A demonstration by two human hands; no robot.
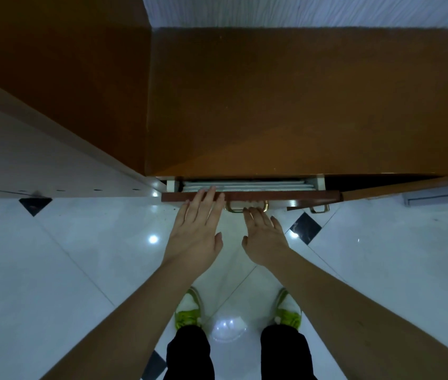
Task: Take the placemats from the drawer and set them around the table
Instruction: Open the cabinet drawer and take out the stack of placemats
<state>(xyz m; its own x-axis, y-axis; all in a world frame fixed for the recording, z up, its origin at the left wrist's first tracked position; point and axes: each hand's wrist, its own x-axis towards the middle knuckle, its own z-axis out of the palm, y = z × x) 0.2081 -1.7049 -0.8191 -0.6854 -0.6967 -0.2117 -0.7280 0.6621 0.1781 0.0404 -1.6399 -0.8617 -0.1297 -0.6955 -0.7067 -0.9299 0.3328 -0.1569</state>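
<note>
The dark red-brown wooden drawer [250, 196] stands only a little way out from under the orange-brown cabinet top [285, 105], and in the narrow slot behind its front edge lies a flat stack of pale grey-white placemats [247, 185]. Their long axis runs left to right, parallel to the drawer front, and most of the stack is hidden under the cabinet top.

The left hand [199, 229] is nearer to them: its fingers are straight and spread, the tips lying over the drawer's front edge, just short of the near edge of the placemats, holding nothing. The right hand [265, 237] is lower and nearer the person, fingers loosely extended, with the fingertips at the brass bow-shaped handle [246, 208]; whether they hook it or only touch it cannot be told.

The placemats lie straight ahead of and a little beyond the left fingertips, and the gap looks too narrow to lift them out. The drawer probably needs to come further out, toward the person, before either hand can slide in along the stack's short side. Below, a glossy white tiled floor [80, 256] with black diamond insets shows.
</note>
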